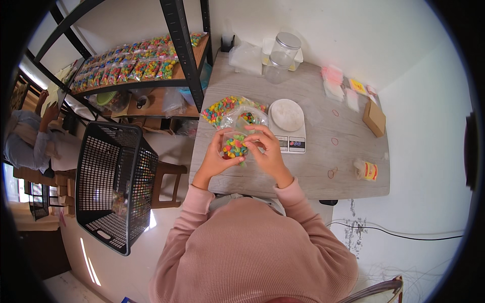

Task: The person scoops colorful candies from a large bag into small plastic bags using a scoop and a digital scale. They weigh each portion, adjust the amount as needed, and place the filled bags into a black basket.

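A small clear plastic bag of colourful candies (235,147) is held up over the near left part of the table. My left hand (214,157) is wrapped round its left side, thumb across the lower front. The fingers of my right hand (266,151) are bent in and pinch the bag's right edge near its top. Just beyond lies a large clear bag of the same candies (222,108), with a clear container (247,118) in front of it, some candies inside. A white kitchen scale (296,145) with a round white plate (287,115) stands right of my hands.
Filled candy bags (126,70) line the black shelf rack at left. A black plastic basket (108,187) stands beside the table. Jars (285,48), a brown box (374,118), rubber bands (331,173) and a small packet (366,170) sit on the table (303,182). Another person (35,136) is at far left.
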{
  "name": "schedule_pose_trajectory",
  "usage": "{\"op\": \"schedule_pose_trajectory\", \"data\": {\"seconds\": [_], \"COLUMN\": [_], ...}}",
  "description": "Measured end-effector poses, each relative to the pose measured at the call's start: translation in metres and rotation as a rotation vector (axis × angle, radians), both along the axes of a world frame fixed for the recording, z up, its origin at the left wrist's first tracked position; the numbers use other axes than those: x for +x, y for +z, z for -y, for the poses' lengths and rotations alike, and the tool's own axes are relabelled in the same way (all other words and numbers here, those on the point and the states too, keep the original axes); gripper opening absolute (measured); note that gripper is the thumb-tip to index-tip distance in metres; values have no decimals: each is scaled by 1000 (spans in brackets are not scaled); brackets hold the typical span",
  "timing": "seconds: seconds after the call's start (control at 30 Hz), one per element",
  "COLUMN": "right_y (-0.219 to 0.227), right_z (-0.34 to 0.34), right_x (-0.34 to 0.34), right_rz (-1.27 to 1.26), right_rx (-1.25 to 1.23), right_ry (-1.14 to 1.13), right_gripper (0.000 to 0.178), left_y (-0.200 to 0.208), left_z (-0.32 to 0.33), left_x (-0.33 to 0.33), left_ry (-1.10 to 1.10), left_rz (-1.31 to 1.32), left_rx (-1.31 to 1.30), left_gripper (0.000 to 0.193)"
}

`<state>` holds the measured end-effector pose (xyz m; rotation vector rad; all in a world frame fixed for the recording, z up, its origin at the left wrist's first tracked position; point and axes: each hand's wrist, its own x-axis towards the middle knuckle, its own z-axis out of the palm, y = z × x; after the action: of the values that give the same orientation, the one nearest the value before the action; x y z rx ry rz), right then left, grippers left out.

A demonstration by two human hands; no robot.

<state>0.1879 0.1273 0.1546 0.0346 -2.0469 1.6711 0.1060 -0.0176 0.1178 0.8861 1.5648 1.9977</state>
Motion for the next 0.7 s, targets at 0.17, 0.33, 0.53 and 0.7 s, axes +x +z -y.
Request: {"op": "schedule_pose_trajectory", "data": {"seconds": [0.17, 0.33, 0.53, 0.7], "right_y": [7, 9, 13, 14], "right_z": [-10, -13, -13, -12], "right_x": [-7, -14, -20, -23], "right_rz": [-29, -22, 1, 32], "right_rx": [80, 133, 173, 135], "right_ry": [-7, 4, -5, 26], "right_gripper": [7, 6, 7, 7], "left_y": [-5, -7, 1, -1], "left_z": [-1, -6, -7, -4], "left_x": [0, 0, -3, -8], "left_ry": [-120, -71, -57, -55], "left_rz": [201, 193, 158, 247], "left_rx": [-173, -139, -138, -1], "left_gripper": [51, 46, 49, 50]}}
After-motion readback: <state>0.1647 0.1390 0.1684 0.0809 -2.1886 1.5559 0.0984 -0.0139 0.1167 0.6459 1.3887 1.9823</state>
